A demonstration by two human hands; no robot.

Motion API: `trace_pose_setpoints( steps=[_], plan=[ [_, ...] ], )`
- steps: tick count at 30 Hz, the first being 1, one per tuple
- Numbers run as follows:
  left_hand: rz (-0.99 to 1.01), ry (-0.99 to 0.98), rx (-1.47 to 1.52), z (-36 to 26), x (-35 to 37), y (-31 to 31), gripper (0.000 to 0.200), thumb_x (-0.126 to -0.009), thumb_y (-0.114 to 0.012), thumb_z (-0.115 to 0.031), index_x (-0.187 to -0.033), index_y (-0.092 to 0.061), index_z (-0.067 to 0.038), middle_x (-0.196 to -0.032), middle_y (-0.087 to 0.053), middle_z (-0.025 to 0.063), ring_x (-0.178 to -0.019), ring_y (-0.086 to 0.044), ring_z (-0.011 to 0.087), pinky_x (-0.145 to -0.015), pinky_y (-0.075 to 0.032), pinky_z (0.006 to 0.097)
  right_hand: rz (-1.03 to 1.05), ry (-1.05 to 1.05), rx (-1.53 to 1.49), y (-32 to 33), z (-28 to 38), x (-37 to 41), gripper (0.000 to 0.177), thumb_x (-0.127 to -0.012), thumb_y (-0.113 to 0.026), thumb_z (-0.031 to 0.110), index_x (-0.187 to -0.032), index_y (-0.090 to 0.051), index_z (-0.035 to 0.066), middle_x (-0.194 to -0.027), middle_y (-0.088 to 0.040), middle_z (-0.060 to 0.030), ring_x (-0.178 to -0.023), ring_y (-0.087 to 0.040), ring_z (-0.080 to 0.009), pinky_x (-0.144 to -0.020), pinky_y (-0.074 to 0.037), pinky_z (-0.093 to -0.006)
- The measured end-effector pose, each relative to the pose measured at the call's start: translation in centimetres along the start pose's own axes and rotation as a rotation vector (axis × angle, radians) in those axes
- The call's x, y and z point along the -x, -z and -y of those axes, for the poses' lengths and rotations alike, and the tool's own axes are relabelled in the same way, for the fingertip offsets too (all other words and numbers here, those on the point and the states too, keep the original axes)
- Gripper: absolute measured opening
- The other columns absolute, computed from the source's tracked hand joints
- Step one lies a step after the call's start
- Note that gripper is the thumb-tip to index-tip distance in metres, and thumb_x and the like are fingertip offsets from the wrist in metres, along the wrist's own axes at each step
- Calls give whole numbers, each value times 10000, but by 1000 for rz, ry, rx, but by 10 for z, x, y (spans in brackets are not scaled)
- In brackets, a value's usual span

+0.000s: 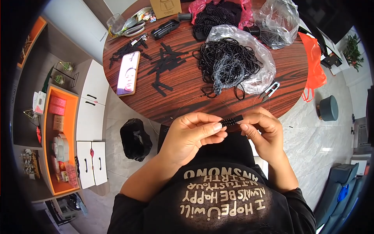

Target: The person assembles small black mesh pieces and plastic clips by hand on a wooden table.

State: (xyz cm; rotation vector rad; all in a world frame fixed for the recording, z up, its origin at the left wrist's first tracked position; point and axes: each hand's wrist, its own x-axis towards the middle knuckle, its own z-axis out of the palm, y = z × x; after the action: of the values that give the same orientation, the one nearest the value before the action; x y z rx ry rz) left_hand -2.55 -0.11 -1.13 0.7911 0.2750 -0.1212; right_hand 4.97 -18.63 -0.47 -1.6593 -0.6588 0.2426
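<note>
Head view: both hands are up close in front of the chest, just past the near edge of the surface. The left hand pinches one end of a short black beaded strip between thumb and forefinger. The right hand pinches the other end, so both are clamped on it. The strip is held level between the fingertips, off the surface.

The round dark red-brown wood-grain surface lies beyond the hands. Near its middle, a clear plastic bag of tangled black bead strings is open toward the person, with some strings spilling out. Small silver thread snips lie just beside the bag on its right. Loose flat black strips are scattered left of the bag. A smartphone in an orange case lies screen-up, further left, near the edge.

At the far edge:
- grey-handled scissors
- a brown cardboard box
- a pink plastic bag of black beads
- a second crumpled clear plastic bag

An orange plastic bag hangs off the right rim. A black bag sits on the grey floor, left of the person.
</note>
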Motion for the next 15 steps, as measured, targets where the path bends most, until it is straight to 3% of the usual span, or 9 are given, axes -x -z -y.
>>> trace_pose_setpoints(
  steps=[5, 15],
  plan=[
    [-14, -5, 29, 4, -1, -2, 140, -825, -558, 21, -960, -593, 17, -884, -634, 176, -749, -647, 222, -682, -548, 268, 28, 58, 58, -1, -5, 2, 47, -772, -599, -52, -797, -620, -19, -812, -540, -61, -600, -489, -105, -531, -394, -189],
    [15, 68, 19, 4, 0, -7, 144, -811, -567, 25, -950, -600, 7, -881, -634, 176, -748, -646, 226, -678, -546, 273, 29, 77, 70, -5, -3, 4, 48, -763, -602, -49, -785, -616, -9, -781, -558, -62, -632, -487, -127, -570, -383, -217]
  ],
)
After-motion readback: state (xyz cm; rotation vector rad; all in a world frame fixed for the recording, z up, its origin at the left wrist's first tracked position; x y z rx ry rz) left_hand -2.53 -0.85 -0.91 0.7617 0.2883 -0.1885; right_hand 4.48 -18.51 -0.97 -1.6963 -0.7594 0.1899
